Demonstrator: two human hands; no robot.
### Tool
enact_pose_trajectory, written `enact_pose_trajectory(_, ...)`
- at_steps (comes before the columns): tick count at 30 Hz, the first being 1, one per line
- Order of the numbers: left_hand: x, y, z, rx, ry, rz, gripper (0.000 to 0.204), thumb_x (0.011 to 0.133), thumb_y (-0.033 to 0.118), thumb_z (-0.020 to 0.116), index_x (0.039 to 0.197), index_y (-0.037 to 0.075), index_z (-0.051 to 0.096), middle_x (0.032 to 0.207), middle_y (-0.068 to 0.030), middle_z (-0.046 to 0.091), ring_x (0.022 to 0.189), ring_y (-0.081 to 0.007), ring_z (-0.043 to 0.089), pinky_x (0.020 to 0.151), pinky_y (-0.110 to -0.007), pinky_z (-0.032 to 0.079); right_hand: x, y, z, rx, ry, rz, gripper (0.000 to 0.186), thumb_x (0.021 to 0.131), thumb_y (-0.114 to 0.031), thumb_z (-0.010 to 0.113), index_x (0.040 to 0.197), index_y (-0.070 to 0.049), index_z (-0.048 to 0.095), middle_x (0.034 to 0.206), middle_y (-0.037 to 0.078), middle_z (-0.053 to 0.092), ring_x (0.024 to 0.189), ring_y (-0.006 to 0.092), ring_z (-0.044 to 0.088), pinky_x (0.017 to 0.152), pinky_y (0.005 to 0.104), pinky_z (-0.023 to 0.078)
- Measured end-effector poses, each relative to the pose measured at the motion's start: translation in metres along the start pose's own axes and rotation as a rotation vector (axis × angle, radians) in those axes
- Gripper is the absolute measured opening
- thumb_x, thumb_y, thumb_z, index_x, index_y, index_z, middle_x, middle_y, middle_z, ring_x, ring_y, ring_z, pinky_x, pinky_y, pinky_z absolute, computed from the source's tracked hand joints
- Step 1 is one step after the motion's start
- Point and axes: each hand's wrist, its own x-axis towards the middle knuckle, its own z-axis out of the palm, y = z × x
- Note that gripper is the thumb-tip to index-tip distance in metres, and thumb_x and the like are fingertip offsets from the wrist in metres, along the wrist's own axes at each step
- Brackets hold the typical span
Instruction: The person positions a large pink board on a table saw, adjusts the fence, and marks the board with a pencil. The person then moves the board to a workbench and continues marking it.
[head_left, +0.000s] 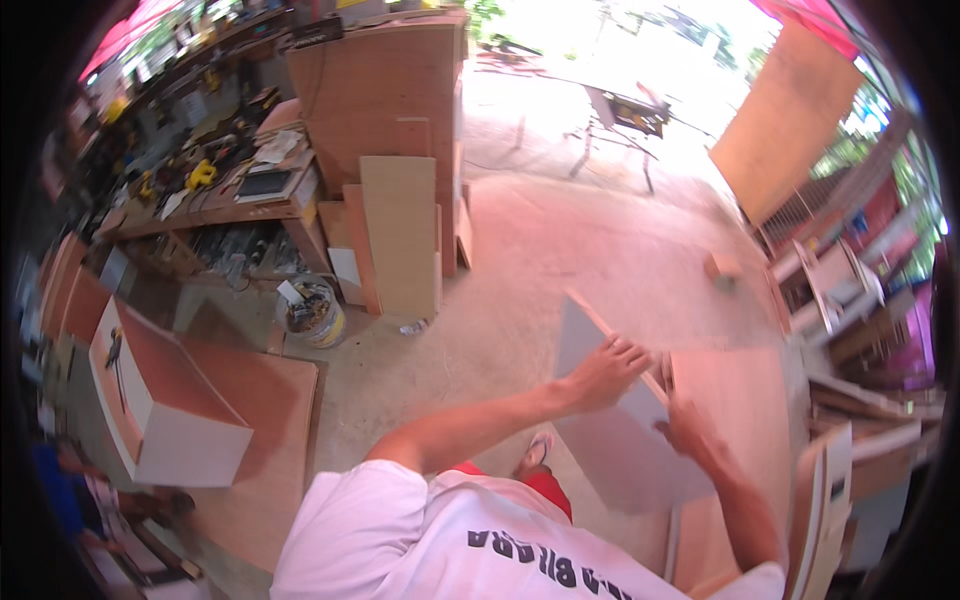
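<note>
A grey-faced wooden panel [625, 450] stands tilted in front of me on the right, its pale raw edge turned up. My left hand [608, 372] is closed over that upper edge, fingers curled across it. Farther along the same edge, closer to me, my right hand [690, 432] grips the panel with thumb on the grey face; some of its fingers are hidden. Beside and partly behind the panel lies a large light plywood sheet [740, 400]. The panel's lower end is slightly blurred.
To the left, an angled cabinet piece [190, 455] rests on a brown board [290, 400]. Behind it are a bucket of scraps [312, 318], a cluttered workbench [280, 205] and leaning boards [400, 230]. Wood pieces [860, 400] crowd the right. Another person [85, 500] is at lower left.
</note>
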Motion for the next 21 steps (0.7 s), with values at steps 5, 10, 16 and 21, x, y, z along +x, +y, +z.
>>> enact_pose_trajectory(5,-0.075,-0.167,0.045,-0.44,-0.193,-0.698,0.049,0.083,0.021,0.076,0.127,0.002,0.065,0.129,-0.022,0.063,0.124,-0.038,0.058,0.107,-0.046,0.045,0.11,0.17,0.01,0.031,-0.07,0.223,0.059,0.088,-0.036,0.076,0.122,0.009,0.059,0.112,0.031,0.067,0.109,0.0466,0.063,0.094,0.0516,0.05)
enact_pose_trajectory(10,-0.224,-0.241,0.027,0.031,0.096,-1.538,0.022,0.083,0.014,0.075,0.1,0.001,0.07,0.099,-0.0148,0.07,0.091,-0.0279,0.068,0.083,-0.038,0.054,0.293,0.29,-0.012,-0.053,-0.004,0.291,0.051,0.086,-0.041,0.075,0.113,0.001,0.066,0.109,0.029,0.068,0.104,0.0456,0.065,0.09,0.0538,0.052)
enact_pose_trajectory(16,-0.124,-0.359,0.119,-0.348,0.285,-1.868,0.022,0.089,0.012,0.069,0.106,-0.002,0.066,0.095,-0.0082,0.068,0.086,-0.0174,0.067,0.073,-0.031,0.053,0.444,0.333,-0.145,0.021,0.071,0.402,0.04,0.084,-0.032,0.078,0.098,0.005,0.07,0.091,0.028,0.07,0.09,0.045,0.068,0.079,0.0504,0.053)
enact_pose_trajectory(21,0.081,-0.58,0.239,-0.698,0.25,-1.707,0.027,0.091,0.016,0.072,0.109,-0.004,0.065,0.096,-0.0098,0.069,0.084,-0.0179,0.066,0.076,-0.03,0.054,0.607,0.327,-0.289,0.142,0.239,0.352,0.034,0.085,-0.025,0.078,0.094,0.006,0.067,0.088,0.029,0.068,0.086,0.0459,0.067,0.074,0.0502,0.051)
